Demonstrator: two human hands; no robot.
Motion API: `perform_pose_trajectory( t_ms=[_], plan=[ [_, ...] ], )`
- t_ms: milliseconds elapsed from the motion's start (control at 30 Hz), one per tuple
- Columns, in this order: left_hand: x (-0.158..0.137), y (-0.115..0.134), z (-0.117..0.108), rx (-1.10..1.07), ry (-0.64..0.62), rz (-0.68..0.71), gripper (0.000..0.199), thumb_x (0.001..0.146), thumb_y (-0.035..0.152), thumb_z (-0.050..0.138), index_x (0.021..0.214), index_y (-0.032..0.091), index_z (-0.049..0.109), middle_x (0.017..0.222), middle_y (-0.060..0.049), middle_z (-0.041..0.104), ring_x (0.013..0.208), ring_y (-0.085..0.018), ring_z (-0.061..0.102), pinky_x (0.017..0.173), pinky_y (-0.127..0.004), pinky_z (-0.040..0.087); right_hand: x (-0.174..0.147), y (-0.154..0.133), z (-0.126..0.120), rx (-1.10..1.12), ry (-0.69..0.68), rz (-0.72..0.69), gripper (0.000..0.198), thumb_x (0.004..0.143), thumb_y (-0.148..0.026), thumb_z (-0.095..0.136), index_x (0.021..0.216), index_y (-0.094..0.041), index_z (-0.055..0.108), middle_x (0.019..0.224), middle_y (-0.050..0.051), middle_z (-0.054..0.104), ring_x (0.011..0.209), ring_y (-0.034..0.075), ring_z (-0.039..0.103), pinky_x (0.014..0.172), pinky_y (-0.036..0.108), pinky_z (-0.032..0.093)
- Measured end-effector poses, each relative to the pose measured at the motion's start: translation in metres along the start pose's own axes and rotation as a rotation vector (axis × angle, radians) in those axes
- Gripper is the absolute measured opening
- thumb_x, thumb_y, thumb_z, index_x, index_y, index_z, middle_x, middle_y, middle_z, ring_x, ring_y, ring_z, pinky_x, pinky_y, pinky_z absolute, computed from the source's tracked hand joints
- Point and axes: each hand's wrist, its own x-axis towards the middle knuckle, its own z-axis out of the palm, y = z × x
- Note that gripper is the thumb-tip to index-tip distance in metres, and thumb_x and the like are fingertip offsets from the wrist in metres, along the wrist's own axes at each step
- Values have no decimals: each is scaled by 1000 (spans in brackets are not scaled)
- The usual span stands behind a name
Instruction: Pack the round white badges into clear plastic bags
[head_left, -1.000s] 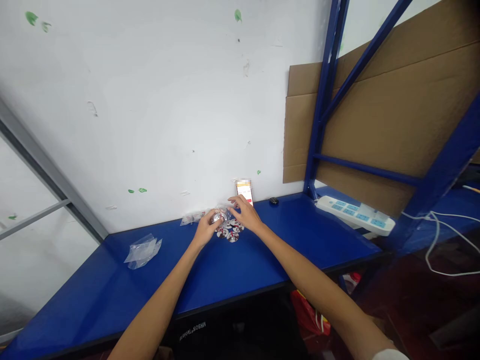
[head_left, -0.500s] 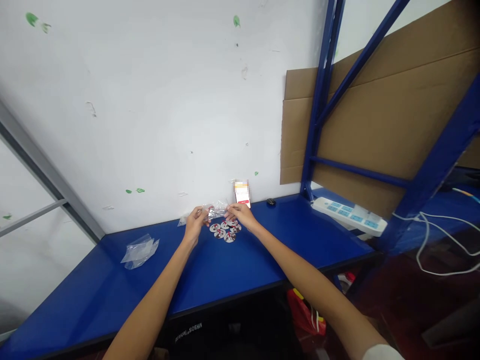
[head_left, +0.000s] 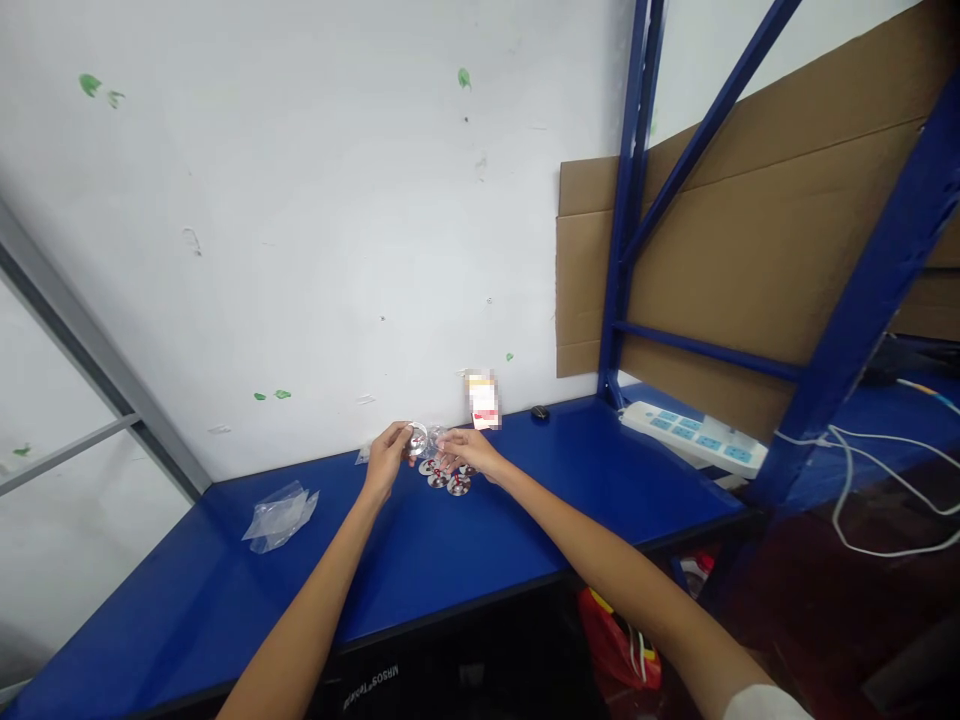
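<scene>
Between the thumb and fingers of my left hand (head_left: 388, 458) is a shiny round disc (head_left: 417, 440), tilted up above the table. My right hand (head_left: 472, 450) pinches a crumpled clear plastic bag (head_left: 434, 436) beside the disc. Whether the disc is partly inside the bag I cannot tell. Just below my hands, several similar shiny discs (head_left: 459, 487) with red marks lie grouped on the blue table (head_left: 450, 560). My right hand covers some of them.
Flat clear plastic bags (head_left: 279, 515) lie to the left. Against the wall leans a small blurred-out card or screen (head_left: 484, 398), with a black mouse-like object (head_left: 540, 412) to its right. A white power strip (head_left: 694, 438) lies by the blue frame (head_left: 616, 300).
The disc in my left hand now shows its round face; before, clear plastic stretched between both hands. My right hand has moved slightly left and the bag is more bunched. The camera view has shifted slightly.
</scene>
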Motion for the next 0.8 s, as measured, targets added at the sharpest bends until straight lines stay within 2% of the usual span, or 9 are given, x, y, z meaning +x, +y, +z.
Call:
perform_pose_trajectory(
  t_ms=[367,500,667,800],
  plan=[
    [1,-7,0,209,26,23,44,94,64,69,102,20,74,62,1,65,45,-16,57,42,-27,45,-11,-10,8,-14,-70,36,38,83,-45,92,99,-15,76,88,8,81,69,22,77,65,31,65],
    [-2,-9,3,285,51,24,43,95,63,66,99,20,74,59,3,63,41,-16,54,39,-26,39,-13,-10,13,-43,-98,23,45,81,-53,90,99,-14,76,86,9,80,73,24,79,64,30,64],
    [-5,-5,7,321,116,70,40,96,59,65,94,20,74,59,3,62,45,-15,51,44,-24,35,-13,-9,16,-26,-133,8,45,82,-55,89,98,-15,76,89,10,81,71,23,79,64,31,64],
    [-7,-1,12,296,144,47,39,96,59,65,100,21,72,56,4,58,45,-14,50,45,-24,35,-11,-9,17,-38,-125,5,44,84,-55,88,101,-17,76,88,8,81,67,22,77,62,32,63]
  ],
)
